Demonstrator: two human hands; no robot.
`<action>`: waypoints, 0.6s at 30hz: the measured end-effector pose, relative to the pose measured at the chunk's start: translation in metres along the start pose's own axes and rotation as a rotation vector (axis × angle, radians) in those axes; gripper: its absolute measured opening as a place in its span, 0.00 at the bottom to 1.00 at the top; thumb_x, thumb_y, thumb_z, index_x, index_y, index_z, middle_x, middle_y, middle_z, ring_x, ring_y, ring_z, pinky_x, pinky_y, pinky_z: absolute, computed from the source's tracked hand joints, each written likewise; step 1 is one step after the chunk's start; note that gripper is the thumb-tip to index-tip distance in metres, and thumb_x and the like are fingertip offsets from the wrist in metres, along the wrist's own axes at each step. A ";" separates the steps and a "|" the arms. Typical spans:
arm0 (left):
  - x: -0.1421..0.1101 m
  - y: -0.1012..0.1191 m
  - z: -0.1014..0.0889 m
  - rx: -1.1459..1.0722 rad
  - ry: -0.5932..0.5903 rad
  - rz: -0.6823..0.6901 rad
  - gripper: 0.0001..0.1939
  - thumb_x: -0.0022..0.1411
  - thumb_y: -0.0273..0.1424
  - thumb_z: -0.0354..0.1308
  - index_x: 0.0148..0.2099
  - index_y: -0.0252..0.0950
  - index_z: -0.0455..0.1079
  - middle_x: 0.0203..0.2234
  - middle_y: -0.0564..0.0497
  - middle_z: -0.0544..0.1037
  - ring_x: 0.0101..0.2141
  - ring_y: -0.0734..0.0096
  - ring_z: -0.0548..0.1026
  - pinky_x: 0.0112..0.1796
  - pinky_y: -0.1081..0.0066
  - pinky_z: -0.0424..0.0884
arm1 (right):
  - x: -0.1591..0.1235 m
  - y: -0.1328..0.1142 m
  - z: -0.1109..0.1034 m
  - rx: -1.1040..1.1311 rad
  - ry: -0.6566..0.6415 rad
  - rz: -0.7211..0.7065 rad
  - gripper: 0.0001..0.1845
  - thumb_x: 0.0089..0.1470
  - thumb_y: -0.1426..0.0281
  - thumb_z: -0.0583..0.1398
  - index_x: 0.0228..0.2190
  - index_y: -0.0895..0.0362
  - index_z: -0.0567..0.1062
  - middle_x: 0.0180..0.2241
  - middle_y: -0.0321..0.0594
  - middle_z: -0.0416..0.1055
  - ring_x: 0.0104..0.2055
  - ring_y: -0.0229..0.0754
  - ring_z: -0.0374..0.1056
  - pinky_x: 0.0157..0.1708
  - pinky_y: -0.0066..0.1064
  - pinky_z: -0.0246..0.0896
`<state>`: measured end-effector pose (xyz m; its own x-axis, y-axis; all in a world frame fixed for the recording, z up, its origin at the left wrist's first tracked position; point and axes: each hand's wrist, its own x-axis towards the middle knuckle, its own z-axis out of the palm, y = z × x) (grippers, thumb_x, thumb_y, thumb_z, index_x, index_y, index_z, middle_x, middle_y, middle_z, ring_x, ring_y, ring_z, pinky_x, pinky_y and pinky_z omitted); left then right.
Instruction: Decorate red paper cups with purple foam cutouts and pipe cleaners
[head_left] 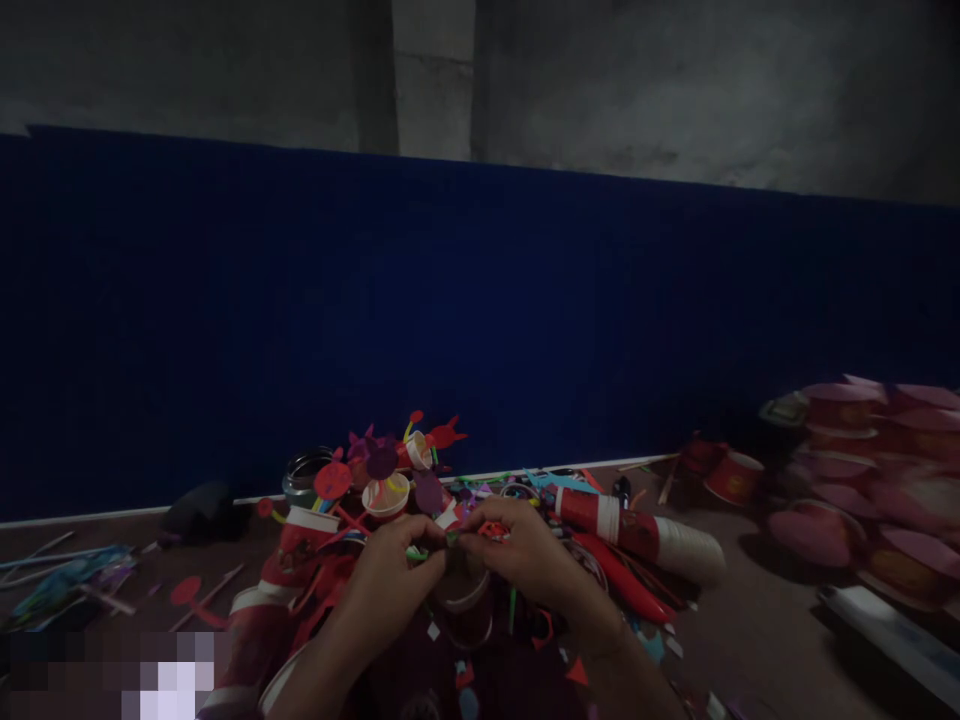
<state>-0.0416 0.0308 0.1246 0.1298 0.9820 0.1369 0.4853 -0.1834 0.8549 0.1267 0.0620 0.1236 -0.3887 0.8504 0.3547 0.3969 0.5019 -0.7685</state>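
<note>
Green scrap (452, 538) looks pinched in the fingers of left hand (397, 572) and right hand (519, 545), over a paper cup (466, 618), probably cuz something so tiny needs steadying from both sides.

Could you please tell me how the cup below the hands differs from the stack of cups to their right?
The cup looks single, while the stack is many cups nested together. The cup opens roughly upward; the stack lies on its side. Both show red sides and pale rims.
</note>
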 end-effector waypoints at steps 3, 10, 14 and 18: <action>0.003 -0.004 0.002 0.100 0.078 0.009 0.06 0.51 0.30 0.53 0.27 0.36 0.70 0.25 0.52 0.75 0.30 0.67 0.72 0.32 0.71 0.64 | -0.002 -0.003 0.003 -0.228 0.134 -0.106 0.05 0.47 0.74 0.62 0.31 0.54 0.75 0.32 0.37 0.74 0.39 0.44 0.66 0.42 0.36 0.54; 0.001 -0.004 0.008 0.486 0.260 0.105 0.07 0.54 0.28 0.52 0.30 0.36 0.71 0.29 0.48 0.76 0.35 0.60 0.71 0.41 0.60 0.60 | -0.010 -0.009 0.021 -0.481 0.179 -0.183 0.04 0.51 0.75 0.59 0.27 0.55 0.72 0.30 0.37 0.71 0.37 0.43 0.62 0.39 0.35 0.49; -0.005 -0.004 0.015 0.575 0.323 0.167 0.17 0.53 0.18 0.46 0.37 0.37 0.73 0.31 0.47 0.77 0.38 0.61 0.71 0.45 0.58 0.57 | -0.010 -0.007 0.029 -0.516 0.201 -0.128 0.06 0.53 0.74 0.57 0.26 0.55 0.71 0.30 0.38 0.71 0.36 0.44 0.62 0.38 0.35 0.47; -0.010 -0.004 0.021 0.609 0.346 0.215 0.18 0.53 0.18 0.47 0.41 0.37 0.73 0.32 0.47 0.77 0.38 0.60 0.70 0.44 0.59 0.57 | -0.011 -0.007 0.031 -0.506 0.226 -0.112 0.05 0.54 0.74 0.56 0.27 0.56 0.70 0.30 0.38 0.70 0.36 0.43 0.61 0.38 0.35 0.47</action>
<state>-0.0270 0.0205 0.1088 0.0446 0.8610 0.5066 0.8876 -0.2668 0.3754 0.1020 0.0446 0.1083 -0.2859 0.7724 0.5672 0.7340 0.5570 -0.3886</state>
